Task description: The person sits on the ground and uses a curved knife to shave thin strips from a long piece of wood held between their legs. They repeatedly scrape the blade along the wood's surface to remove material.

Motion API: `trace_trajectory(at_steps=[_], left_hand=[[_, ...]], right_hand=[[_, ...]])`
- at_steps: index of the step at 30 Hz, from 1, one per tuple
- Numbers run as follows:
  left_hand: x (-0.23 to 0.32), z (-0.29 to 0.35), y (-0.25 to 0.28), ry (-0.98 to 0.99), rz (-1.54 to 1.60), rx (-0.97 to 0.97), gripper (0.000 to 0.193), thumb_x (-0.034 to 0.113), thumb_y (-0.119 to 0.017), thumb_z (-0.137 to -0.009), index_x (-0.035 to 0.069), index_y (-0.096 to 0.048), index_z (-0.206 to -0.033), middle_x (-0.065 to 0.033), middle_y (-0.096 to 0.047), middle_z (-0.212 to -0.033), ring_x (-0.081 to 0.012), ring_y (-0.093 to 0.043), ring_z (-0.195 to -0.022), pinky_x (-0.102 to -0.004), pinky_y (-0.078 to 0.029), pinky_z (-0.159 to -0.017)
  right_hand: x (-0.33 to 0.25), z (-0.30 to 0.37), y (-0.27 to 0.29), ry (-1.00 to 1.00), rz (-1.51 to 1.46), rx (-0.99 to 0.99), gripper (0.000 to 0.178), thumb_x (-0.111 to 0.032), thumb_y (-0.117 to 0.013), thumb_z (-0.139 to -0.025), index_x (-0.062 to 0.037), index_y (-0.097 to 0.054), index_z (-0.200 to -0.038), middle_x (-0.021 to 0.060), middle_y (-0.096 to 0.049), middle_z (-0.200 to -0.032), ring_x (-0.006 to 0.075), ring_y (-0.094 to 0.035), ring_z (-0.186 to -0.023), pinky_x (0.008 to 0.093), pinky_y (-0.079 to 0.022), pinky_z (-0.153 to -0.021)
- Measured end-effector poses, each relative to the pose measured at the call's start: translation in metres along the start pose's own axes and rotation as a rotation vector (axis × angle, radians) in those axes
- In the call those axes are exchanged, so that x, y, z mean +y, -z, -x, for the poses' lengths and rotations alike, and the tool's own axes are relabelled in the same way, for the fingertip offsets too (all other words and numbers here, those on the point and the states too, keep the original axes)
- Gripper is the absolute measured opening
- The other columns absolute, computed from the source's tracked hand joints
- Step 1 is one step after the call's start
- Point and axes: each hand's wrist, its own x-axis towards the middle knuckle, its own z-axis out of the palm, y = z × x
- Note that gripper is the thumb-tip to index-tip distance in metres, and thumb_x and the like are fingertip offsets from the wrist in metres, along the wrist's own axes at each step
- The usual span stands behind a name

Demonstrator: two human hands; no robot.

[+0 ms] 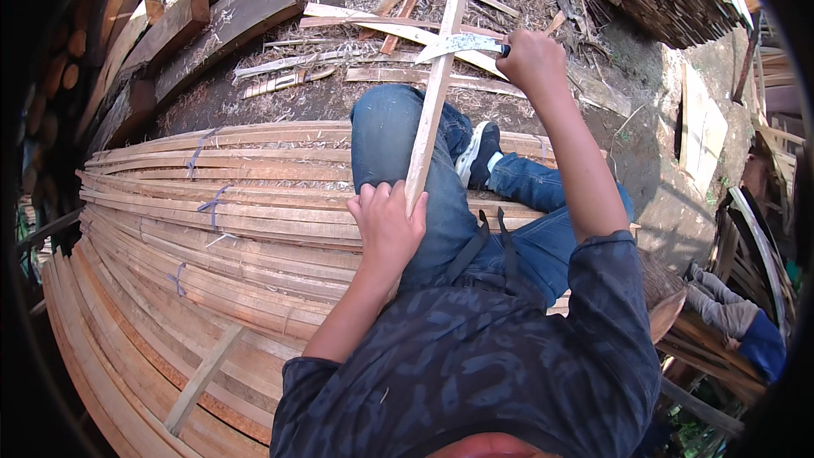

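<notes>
ideally, wooden strip (pixel 434 92), near end clamped by fingers of left hand (pixel 386 225), was steadied over leg (pixel 384 136) and met shallowly by knife (pixel 465 42) clenched in fingers of right hand (pixel 536 61).

Honestly, nothing here I can read. Closest thing to text is the tone-on-tone print on the dark T-shirt (pixel 475 365): big, chunky blue-grey shapes across the chest that look kinda like letters, but they're broken up and folded into the fabric, so I can't get a word out of them. The knife blade (pixel 462 43) has bluish blotches too, but they don't read as any lettering.
</notes>
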Motion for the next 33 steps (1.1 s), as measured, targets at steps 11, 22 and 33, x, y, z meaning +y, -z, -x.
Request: trace_trajectory(at_steps=[11, 22, 33], left_hand=[[-0.012, -0.002, 0.001, -0.007, 0.131, 0.013, 0.026, 0.03, -0.068, -0.085, 0.004, -0.068, -0.091, -0.01, -0.055, -0.078, -0.0287, -0.049, -0.084, -0.0426, -0.032, -0.079], [-0.024, -0.005, 0.007, -0.037, 0.187, -0.084, 0.032, 0.034, -0.073, -0.082, 0.004, -0.07, -0.094, -0.0088, -0.058, -0.078, -0.0271, -0.048, -0.084, -0.0411, -0.031, -0.082], [-0.023, -0.002, 0.002, -0.059, 0.205, -0.037, 0.029, 0.032, -0.073, -0.082, 0.005, -0.068, -0.092, -0.0092, -0.057, -0.078, -0.0293, -0.048, -0.084, -0.0427, -0.032, -0.081]], right_hand=[[0.091, 0.041, -0.104, -0.529, -0.222, -0.242, 0.034, -0.029, -0.067, -0.079, 0.0025, -0.071, -0.092, 0.0264, -0.069, -0.097, 0.042, -0.067, -0.093, 0.0478, -0.053, -0.083], [-0.035, 0.094, -0.072, -0.201, -0.717, 0.121, 0.022, -0.025, -0.068, -0.077, -0.0034, -0.071, -0.075, 0.0203, -0.064, -0.064, 0.0399, -0.065, -0.063, 0.0446, -0.051, -0.06], [0.001, -0.037, -0.031, -0.193, -0.235, 0.095, 0.025, -0.025, -0.069, -0.073, -0.0048, -0.072, -0.086, 0.019, -0.07, -0.089, 0.035, -0.07, -0.081, 0.0441, -0.056, -0.073]])
